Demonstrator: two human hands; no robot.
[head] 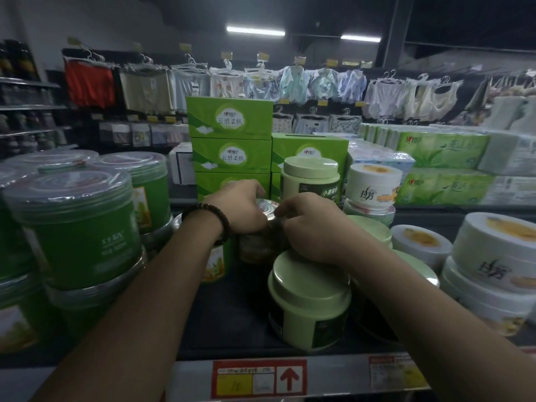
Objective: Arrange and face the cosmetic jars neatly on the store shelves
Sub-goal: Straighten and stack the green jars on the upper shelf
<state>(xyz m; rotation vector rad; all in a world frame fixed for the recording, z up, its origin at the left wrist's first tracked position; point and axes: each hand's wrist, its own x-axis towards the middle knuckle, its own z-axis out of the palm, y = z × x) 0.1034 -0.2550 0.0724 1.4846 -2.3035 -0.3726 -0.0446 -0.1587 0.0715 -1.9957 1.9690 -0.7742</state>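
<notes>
We find both hands on one jar (258, 248) at the middle of the shelf (226, 323). The left hand (240, 210) curls its fingers (255, 188) over the shiny lid, and the right hand (310, 227) grips the lid's rim from the opposite side. A pale green jar (307, 300) stands just in front, under the right wrist. Green jars (78, 227) are stacked to the left, white jars (493, 256) to the right, and green boxes (229, 120) behind. A red price tag (259, 378) sits on the shelf edge.

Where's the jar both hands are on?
Head view, centre of the shelf: clear-lidded jar gripped between left hand and right hand, behind the front pale green jar.
</notes>
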